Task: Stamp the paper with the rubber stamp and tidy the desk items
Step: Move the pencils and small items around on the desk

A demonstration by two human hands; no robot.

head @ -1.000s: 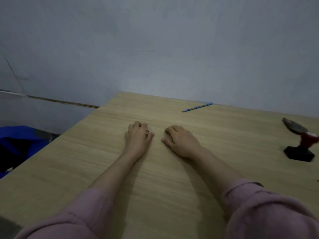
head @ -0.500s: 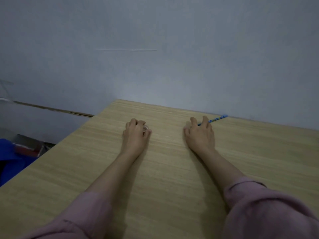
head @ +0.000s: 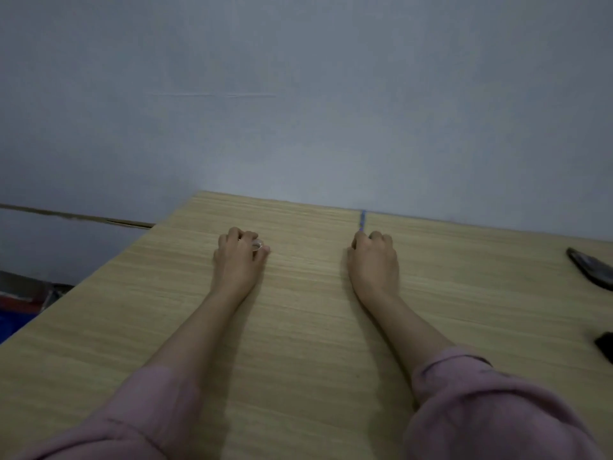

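My right hand [head: 373, 260] lies on the wooden desk [head: 298, 327] near its far edge, fingers curled around the near end of a blue pencil [head: 362, 220]. The pencil points straight away from me toward the wall. Palm down to the left rests my left hand [head: 239, 257], its fingers curled under, a ring on one finger and nothing in it. A black corner [head: 605, 350] shows at the right edge of the view, cut off; I cannot tell what it is. I see no paper.
A dark flat object [head: 590, 267] lies on the desk at the far right. A grey wall [head: 298, 111] stands right behind the desk. Beyond the desk's left edge, blue and red things [head: 16, 313] sit lower down.
My right hand went from beside the left hand out to the pencil and closed on it. The pencil turned from slanting to pointing away. The view shifted, and the stamp went out of sight.
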